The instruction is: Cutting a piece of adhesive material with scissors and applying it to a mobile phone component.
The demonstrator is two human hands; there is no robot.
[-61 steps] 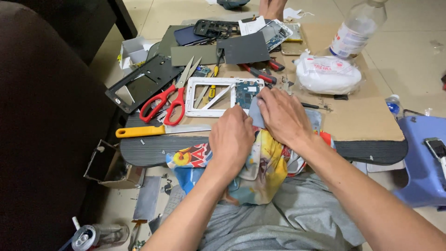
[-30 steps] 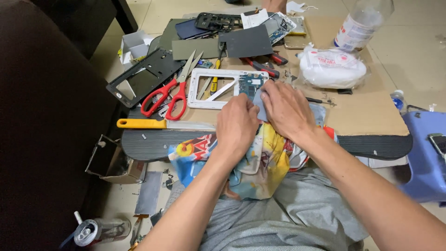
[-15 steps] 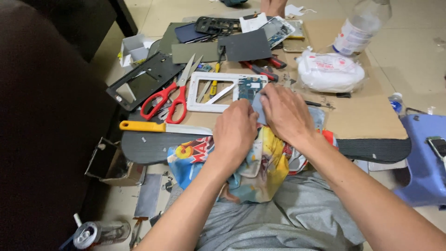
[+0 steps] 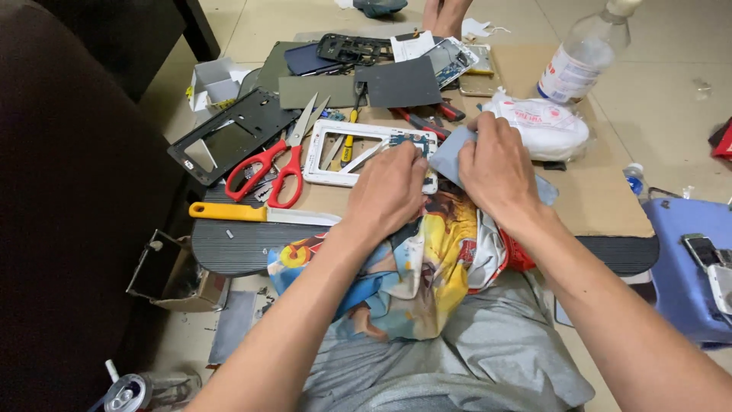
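Observation:
My right hand (image 4: pixel 496 168) grips a flat grey-blue panel (image 4: pixel 450 156) tilted up off the board, with a colourful printed cloth (image 4: pixel 427 267) under it. My left hand (image 4: pixel 389 191) rests closed on that cloth, its fingertips at the edge of a white phone frame (image 4: pixel 328 164) holding a small circuit board. What the left fingers pinch is hidden.
Red-handled scissors (image 4: pixel 278 164), a yellow-handled knife (image 4: pixel 259 215) and a black frame (image 4: pixel 229 133) lie to the left. Dark panels (image 4: pixel 400 80), phone parts, a plastic bottle (image 4: pixel 579 57) and a white bag (image 4: pixel 545 126) sit farther back. A blue stool (image 4: pixel 682 267) stands at the right.
My right hand has shifted right and lifted the grey-blue panel's edge. My left hand stays on the cloth. The view has tilted slightly.

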